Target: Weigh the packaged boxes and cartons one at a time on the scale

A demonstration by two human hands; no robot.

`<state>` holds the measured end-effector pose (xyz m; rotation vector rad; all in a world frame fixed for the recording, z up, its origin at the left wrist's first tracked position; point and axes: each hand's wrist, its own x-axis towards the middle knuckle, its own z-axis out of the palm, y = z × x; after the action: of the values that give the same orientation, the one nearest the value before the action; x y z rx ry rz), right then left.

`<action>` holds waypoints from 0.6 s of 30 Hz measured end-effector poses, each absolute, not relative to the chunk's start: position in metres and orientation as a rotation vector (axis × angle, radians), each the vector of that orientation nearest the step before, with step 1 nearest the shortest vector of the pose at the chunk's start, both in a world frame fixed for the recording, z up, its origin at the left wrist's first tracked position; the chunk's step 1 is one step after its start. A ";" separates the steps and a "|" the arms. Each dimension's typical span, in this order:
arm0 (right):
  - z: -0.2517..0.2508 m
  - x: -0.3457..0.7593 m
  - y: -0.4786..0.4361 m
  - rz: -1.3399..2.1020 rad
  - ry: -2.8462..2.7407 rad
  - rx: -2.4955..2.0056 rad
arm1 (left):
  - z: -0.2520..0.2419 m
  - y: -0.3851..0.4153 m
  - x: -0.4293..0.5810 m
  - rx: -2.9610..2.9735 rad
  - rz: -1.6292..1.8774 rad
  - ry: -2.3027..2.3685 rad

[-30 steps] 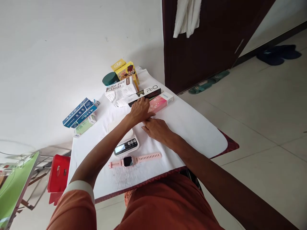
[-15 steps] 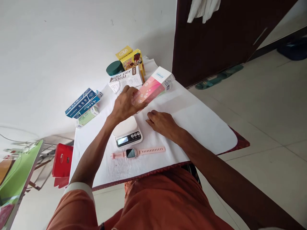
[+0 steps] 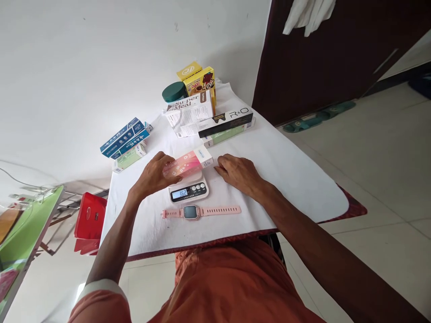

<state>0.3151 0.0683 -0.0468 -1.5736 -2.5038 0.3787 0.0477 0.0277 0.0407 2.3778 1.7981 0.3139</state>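
Observation:
My left hand [image 3: 152, 174] grips the left end of a long pink box [image 3: 188, 163] that lies flat on a small white kitchen scale [image 3: 189, 190]. The scale's display shows a reading. My right hand [image 3: 238, 171] rests on the white tablecloth [image 3: 286, 175] just right of the box, fingers loosely curled and holding nothing. A pink smartwatch [image 3: 199, 211] lies flat in front of the scale, nearer to me.
Behind the scale lie a black-and-white long box [image 3: 225, 122] on a green box [image 3: 226, 135], a white "Super Meal" box [image 3: 190, 111], yellow cartons [image 3: 198, 80] and a dark green lid [image 3: 174, 92]. Blue boxes [image 3: 124, 137] sit at the left edge. A red stool [image 3: 90, 217] stands left, below the table.
My left hand lifted the pink box from beside the black-and-white box, swung it back toward me and set it down on the scale. My right hand stayed put on the cloth.

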 end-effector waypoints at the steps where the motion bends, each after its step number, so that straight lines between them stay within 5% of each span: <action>1: -0.048 0.315 0.068 0.385 -2.498 -1.571 | 0.040 0.028 0.048 2.369 0.287 1.814; 10: -0.050 0.315 0.069 0.380 -2.472 -1.551 | 0.041 0.032 0.044 2.323 0.123 1.836; 18: -0.050 0.315 0.069 0.383 -2.484 -1.558 | 0.050 0.024 0.034 2.310 0.471 1.791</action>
<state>0.3152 0.0685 -0.0500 -1.5583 -2.4842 0.3829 0.0335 0.0241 0.0497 2.3104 1.7905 0.4714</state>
